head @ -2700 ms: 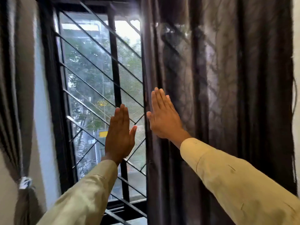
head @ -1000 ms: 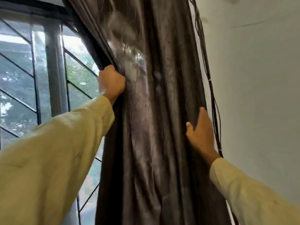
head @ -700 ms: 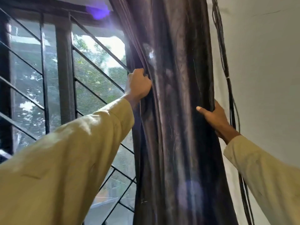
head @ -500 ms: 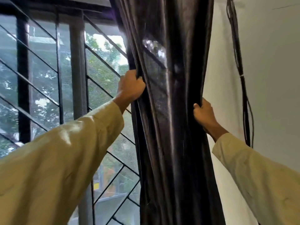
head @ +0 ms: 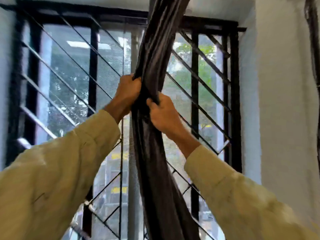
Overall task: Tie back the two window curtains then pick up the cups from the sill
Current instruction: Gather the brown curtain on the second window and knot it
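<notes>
At the centre of the frame, the dark curtain (head: 152, 129) hangs gathered into a thick rope before the barred window (head: 72, 80). The left hand (head: 127, 94) and right hand (head: 164, 114) both clench it tightly, left slightly higher.

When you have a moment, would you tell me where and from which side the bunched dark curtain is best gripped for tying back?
Grip the dark curtain at its narrowest gathered stretch, where the left hand and right hand already clamp it. There the folds are squeezed into one rope-like bundle that a hand can probably encircle. Come from the room side, one hand on each flank, since the window grille stands behind it.
</notes>
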